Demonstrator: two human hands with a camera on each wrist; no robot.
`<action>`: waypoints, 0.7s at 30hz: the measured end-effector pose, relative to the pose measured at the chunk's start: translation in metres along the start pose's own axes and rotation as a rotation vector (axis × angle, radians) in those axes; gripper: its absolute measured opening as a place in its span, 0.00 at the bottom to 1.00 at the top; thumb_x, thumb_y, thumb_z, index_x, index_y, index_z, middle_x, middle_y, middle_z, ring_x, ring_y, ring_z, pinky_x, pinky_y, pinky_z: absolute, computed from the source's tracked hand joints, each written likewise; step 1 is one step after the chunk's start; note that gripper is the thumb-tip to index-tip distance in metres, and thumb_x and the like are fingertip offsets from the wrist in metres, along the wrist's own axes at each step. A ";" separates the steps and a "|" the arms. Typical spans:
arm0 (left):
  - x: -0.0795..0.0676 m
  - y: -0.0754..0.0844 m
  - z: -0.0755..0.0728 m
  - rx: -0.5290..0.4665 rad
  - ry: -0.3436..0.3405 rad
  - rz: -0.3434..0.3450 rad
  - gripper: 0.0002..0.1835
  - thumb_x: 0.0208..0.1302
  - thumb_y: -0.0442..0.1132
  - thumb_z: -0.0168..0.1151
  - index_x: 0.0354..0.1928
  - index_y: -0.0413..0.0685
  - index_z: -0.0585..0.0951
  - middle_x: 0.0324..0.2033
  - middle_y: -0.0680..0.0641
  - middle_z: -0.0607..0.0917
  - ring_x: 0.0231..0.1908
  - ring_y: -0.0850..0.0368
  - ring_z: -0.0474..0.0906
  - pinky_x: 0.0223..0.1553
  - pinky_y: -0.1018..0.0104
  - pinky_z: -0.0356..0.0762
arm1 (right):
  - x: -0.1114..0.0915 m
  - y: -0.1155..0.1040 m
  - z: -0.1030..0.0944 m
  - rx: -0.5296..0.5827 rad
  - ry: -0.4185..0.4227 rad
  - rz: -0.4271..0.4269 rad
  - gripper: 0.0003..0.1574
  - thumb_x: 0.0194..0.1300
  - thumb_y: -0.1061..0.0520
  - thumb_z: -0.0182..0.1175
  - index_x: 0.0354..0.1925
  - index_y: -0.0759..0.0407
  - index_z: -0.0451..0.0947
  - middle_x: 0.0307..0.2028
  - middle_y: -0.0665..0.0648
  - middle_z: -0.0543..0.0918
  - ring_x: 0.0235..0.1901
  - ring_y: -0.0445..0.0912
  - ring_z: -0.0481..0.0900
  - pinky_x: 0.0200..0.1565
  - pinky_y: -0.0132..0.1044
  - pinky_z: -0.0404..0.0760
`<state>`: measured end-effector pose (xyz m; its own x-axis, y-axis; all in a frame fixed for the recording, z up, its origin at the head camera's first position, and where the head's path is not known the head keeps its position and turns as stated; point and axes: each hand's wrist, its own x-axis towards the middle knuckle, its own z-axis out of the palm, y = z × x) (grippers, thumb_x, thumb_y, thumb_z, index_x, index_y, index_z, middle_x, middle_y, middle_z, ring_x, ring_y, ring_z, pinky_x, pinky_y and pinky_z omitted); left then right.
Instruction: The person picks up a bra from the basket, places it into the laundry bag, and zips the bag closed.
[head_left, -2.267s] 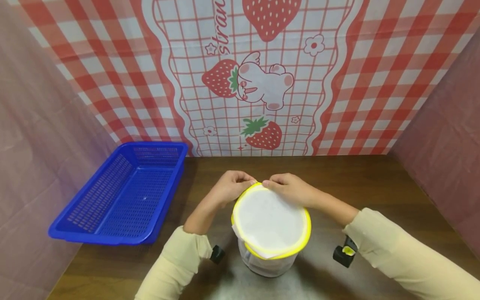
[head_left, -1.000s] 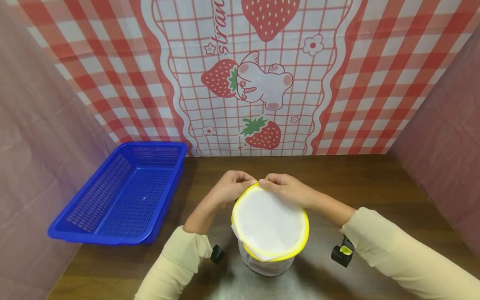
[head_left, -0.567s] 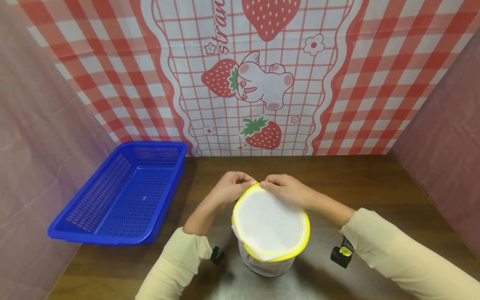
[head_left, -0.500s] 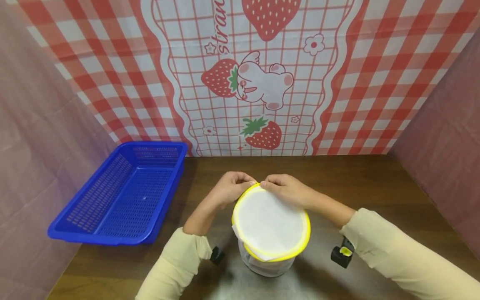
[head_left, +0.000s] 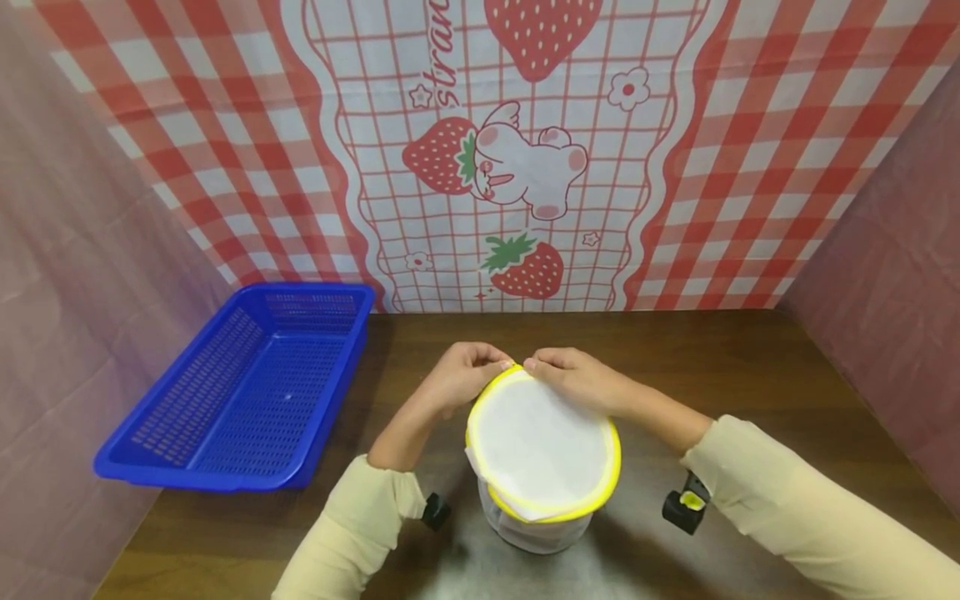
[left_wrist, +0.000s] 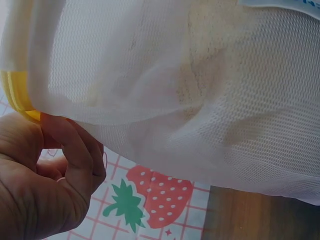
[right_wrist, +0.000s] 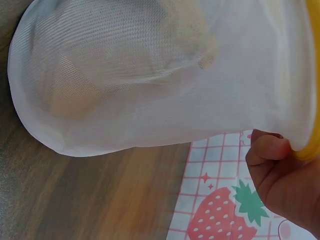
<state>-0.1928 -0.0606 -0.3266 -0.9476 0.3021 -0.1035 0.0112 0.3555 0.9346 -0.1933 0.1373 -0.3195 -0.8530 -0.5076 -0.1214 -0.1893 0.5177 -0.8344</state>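
A round white mesh laundry bag (head_left: 542,442) with a yellow rim stands on the table, its white top panel lying flat across. At the far side of the rim, my left hand (head_left: 467,373) pinches the yellow edge between thumb and curled fingers. Right beside it my right hand (head_left: 581,379) pinches the same edge, thumb on top. The left wrist view shows the left fingers (left_wrist: 75,150) bent under the yellow border (left_wrist: 19,92). Through the mesh in the right wrist view, pale beige shapes show inside the bag (right_wrist: 150,115). What lies between the fingertips is hidden.
A blue perforated plastic basket (head_left: 318,446) stands on the left of the brown wooden table (head_left: 750,367). Behind the table hangs a red-and-white strawberry cloth (head_left: 660,208). Pinkish cloth (head_left: 892,242) closes off both sides. Black camera mounts (head_left: 684,510) hang below the wrists.
My right thumb has shifted slightly left along the rim and then a little back to the right. The left hand keeps its place, and the bag has barely moved.
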 end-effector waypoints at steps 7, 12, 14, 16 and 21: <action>0.000 0.001 -0.001 0.015 -0.020 0.000 0.12 0.65 0.38 0.57 0.41 0.34 0.82 0.32 0.42 0.83 0.24 0.61 0.75 0.25 0.70 0.76 | 0.002 -0.002 0.000 -0.002 -0.045 -0.025 0.19 0.71 0.47 0.48 0.39 0.59 0.78 0.29 0.54 0.77 0.25 0.43 0.75 0.27 0.35 0.77; -0.001 0.001 -0.003 0.023 -0.025 0.011 0.12 0.65 0.38 0.57 0.41 0.34 0.82 0.33 0.41 0.84 0.25 0.61 0.75 0.26 0.71 0.75 | 0.002 -0.003 -0.001 -0.016 -0.030 -0.029 0.19 0.70 0.47 0.49 0.37 0.59 0.78 0.28 0.54 0.78 0.24 0.42 0.75 0.26 0.35 0.76; -0.001 0.001 -0.004 0.024 -0.024 0.007 0.12 0.65 0.38 0.57 0.41 0.35 0.82 0.33 0.41 0.84 0.25 0.61 0.75 0.27 0.71 0.76 | 0.001 -0.003 -0.001 -0.017 -0.027 -0.028 0.19 0.70 0.47 0.49 0.37 0.59 0.78 0.28 0.54 0.78 0.24 0.42 0.74 0.26 0.35 0.76; -0.002 0.000 -0.004 0.023 -0.022 0.001 0.12 0.65 0.38 0.57 0.41 0.35 0.82 0.33 0.41 0.84 0.25 0.61 0.75 0.27 0.71 0.75 | 0.001 -0.004 0.000 -0.011 -0.026 -0.022 0.19 0.70 0.47 0.49 0.36 0.59 0.78 0.27 0.54 0.77 0.23 0.42 0.75 0.26 0.35 0.77; -0.003 -0.002 -0.005 0.010 -0.018 -0.017 0.12 0.66 0.37 0.56 0.41 0.34 0.82 0.32 0.42 0.83 0.24 0.61 0.74 0.26 0.71 0.74 | 0.001 -0.004 0.001 0.009 -0.028 -0.009 0.20 0.70 0.47 0.49 0.36 0.60 0.78 0.26 0.54 0.77 0.23 0.42 0.75 0.25 0.35 0.77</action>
<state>-0.1920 -0.0663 -0.3263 -0.9419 0.3117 -0.1250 -0.0011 0.3695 0.9292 -0.1932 0.1344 -0.3170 -0.8372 -0.5316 -0.1285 -0.1926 0.5066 -0.8404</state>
